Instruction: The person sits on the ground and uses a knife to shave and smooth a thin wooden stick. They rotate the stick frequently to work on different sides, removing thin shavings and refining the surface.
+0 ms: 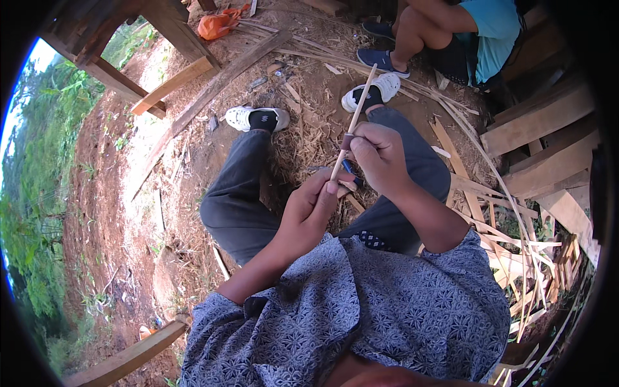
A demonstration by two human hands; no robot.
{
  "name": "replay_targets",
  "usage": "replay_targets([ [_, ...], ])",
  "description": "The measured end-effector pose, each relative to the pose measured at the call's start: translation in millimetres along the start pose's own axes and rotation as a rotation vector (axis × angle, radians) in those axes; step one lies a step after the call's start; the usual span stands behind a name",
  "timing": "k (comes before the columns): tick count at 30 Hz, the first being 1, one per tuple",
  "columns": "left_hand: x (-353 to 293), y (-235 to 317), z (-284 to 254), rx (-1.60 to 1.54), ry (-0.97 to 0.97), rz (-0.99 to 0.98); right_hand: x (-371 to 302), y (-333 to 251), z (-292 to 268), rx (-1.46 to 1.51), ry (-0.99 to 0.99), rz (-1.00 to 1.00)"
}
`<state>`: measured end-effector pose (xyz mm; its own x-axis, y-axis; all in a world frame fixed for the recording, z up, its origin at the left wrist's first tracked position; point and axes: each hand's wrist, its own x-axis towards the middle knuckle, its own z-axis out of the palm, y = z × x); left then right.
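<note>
A thin, pale wooden stick [363, 103] slants up and away in front of me, above the ground between my knees. My left hand [311, 209] pinches its near end between thumb and fingers. Farther up, my right hand [380, 155] is closed around a small dark brown piece [347, 142], which looks like folded sandpaper and wraps the stick. Just below the stick, partly hidden by my hands, lies something blue and black [349, 169] that I cannot make out, among wood offcuts.
Shavings and long split strips [445, 103] litter the brown ground. An orange plastic bag [216, 26] lies at the far left, near a long plank [213, 90]. Another person in a turquoise shirt [493, 39] sits at the far right. Stacked boards [541, 122] stand along the right side.
</note>
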<state>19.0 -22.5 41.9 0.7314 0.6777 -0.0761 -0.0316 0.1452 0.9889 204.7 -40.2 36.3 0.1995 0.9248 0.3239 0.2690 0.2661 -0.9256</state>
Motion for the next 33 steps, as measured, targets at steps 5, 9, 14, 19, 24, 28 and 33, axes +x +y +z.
replay_targets([
  [5, -10.4, -9.4, -2.5, 0.386, 0.102, 0.134, -4.2, -3.3, 0.4, -0.015, -0.064, -0.046],
  [9, -21.1, -16.8, -0.7, 0.492, 0.106, 0.192, 29.9, -4.9, -23.5, 0.227, 0.245, 0.129],
  [14, -20.2, -11.0, 0.0, 0.376, 0.11, 0.151, -3.7, -3.6, 7.4, 0.049, -0.007, -0.022],
  [19, -27.0, -15.2, 5.8, 0.293, 0.054, 0.18, 16.0, -8.8, -7.8, 0.193, 0.158, 0.095],
  [24, -17.6, -16.6, 4.5, -0.082, -0.036, 0.095, 10.6, -10.8, -1.3, 0.123, 0.117, 0.111],
  [28, -18.5, -9.6, 7.4, -0.252, -0.14, 0.042, 6.2, -8.4, 4.2, 0.286, 0.11, 0.152],
  [33, -22.8, -10.0, 10.3, -0.288, -0.19, -0.041, 24.4, -4.1, -12.5, 0.361, 0.186, 0.167],
])
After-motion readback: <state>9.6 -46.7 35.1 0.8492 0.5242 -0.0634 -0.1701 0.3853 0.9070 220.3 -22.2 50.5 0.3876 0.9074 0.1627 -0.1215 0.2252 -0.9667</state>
